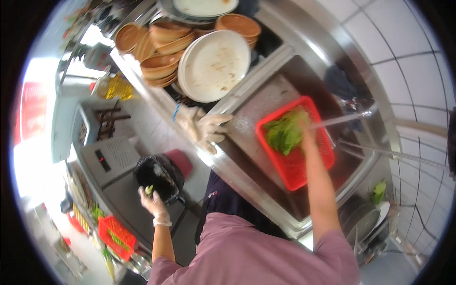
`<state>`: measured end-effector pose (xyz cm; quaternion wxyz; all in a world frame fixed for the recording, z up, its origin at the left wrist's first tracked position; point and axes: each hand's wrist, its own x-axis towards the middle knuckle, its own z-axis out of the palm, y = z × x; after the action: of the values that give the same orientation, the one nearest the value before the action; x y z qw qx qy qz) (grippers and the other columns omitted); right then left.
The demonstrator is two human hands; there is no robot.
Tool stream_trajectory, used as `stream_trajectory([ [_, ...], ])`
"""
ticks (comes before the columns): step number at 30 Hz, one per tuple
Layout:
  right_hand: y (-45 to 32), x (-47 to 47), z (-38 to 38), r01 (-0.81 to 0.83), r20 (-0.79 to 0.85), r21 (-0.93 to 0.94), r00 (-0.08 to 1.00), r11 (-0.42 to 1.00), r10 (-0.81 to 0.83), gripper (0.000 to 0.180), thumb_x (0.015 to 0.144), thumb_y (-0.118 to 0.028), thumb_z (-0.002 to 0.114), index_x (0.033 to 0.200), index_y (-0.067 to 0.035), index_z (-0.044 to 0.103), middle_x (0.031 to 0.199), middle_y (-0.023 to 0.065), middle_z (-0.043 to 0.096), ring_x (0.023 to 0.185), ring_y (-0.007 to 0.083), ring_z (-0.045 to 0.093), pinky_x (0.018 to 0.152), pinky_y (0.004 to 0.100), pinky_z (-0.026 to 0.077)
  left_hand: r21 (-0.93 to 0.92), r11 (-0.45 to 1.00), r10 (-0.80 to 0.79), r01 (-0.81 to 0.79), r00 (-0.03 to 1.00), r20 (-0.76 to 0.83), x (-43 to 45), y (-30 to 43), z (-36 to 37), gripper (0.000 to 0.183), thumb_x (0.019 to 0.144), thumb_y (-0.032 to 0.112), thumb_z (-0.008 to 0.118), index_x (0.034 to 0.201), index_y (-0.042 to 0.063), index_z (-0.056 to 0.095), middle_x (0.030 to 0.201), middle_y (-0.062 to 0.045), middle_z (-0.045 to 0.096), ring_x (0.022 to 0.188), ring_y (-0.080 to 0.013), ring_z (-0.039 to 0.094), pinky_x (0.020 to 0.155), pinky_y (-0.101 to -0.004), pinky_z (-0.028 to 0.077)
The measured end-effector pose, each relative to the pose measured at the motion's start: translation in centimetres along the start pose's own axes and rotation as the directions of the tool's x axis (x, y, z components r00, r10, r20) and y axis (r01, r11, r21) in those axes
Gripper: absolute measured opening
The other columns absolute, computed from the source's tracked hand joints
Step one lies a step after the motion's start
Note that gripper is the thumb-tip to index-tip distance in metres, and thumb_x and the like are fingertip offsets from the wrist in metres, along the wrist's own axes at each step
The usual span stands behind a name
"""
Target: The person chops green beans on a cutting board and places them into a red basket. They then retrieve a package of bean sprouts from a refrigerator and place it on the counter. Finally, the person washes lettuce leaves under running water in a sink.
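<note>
A red plastic basket [289,176] sits in the steel sink, with green leafy lettuce [285,131] in its upper part. My right hand [305,130] is on the lettuce, blurred beside the faucet's spout [338,119]; whether its fingers close on the leaves is unclear. My left hand [153,201], in a clear plastic glove, is held at the edge of a bin lined with a black bag [158,178]. A small pale green vegetable piece [149,189] is between its fingertips.
Stained white plates [217,66] and brown bowls [162,66] are stacked in the adjoining basin. Pale rubber gloves [205,126] lie over the sink's edge. Another red basket [117,237] stands at lower left. An oil bottle [119,87] is at upper left.
</note>
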<state>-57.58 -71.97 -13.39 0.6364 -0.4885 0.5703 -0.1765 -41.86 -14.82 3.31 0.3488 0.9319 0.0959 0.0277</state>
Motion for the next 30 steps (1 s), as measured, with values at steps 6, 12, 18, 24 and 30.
stream_trajectory([
  [6,-1.3,-3.4,0.0,-0.048,-0.144,-0.099,0.989,0.994,0.034,0.045,0.081,-0.017,0.059,0.121,-0.001,0.049,0.116,0.0103,0.054,0.109,0.0213,0.049,0.09,0.0353,0.039,0.275,0.865,0.419,-0.42,0.906,0.063,0.1,6.7,5.8,0.062,0.073,-0.002,0.058,0.132,0.002,0.038,0.131,-0.024,0.039,0.123,-0.0394,0.035,0.105,-0.0458,0.026],
  [12,-1.0,-1.0,-1.7,-0.258,-0.065,0.083,0.962,0.962,0.264,0.045,0.084,-0.028,0.055,0.119,0.0,0.054,0.114,0.0112,0.058,0.102,0.0234,0.055,0.086,0.0329,0.041,-0.482,0.86,0.502,-0.166,0.446,0.741,-6.4,26.5,21.2,0.044,0.078,0.004,0.059,0.121,0.001,0.05,0.119,-0.018,0.054,0.114,-0.0294,0.051,0.095,-0.0358,0.041],
  [18,0.2,-0.4,-1.9,-0.224,-0.289,0.045,0.93,0.973,0.228,0.041,0.083,-0.033,0.06,0.106,0.001,0.063,0.103,0.0098,0.064,0.099,0.0203,0.056,0.084,0.0316,0.041,-0.218,0.919,0.254,-0.328,0.071,0.965,-12.0,34.3,36.3,0.083,0.07,0.033,0.071,0.132,-0.005,0.031,0.129,-0.021,0.046,0.121,-0.0335,0.043,0.101,-0.0355,0.035],
  [24,3.7,1.8,-0.8,-0.12,-0.191,0.253,0.966,0.96,0.171,0.057,0.075,-0.039,0.07,0.113,0.0,0.058,0.106,0.011,0.062,0.1,0.0212,0.056,0.083,0.0329,0.043,-0.397,0.844,0.441,-0.361,0.044,0.897,-14.6,27.1,46.4,0.084,0.064,0.026,0.077,0.132,0.0,0.035,0.127,-0.017,0.048,0.121,-0.0236,0.045,0.1,-0.0326,0.035],
  [30,-2.6,-0.8,-1.2,-0.124,0.135,0.261,0.987,0.957,0.091,0.064,0.069,-0.027,0.078,0.122,-0.003,0.05,0.114,0.009,0.057,0.103,0.0205,0.055,0.088,0.0358,0.042,-0.135,0.952,0.131,-0.274,-0.033,0.991,-14.1,29.2,43.8,0.069,0.071,0.026,0.07,0.128,0.003,0.037,0.12,-0.014,0.051,0.117,-0.0243,0.046,0.098,-0.0336,0.038],
])
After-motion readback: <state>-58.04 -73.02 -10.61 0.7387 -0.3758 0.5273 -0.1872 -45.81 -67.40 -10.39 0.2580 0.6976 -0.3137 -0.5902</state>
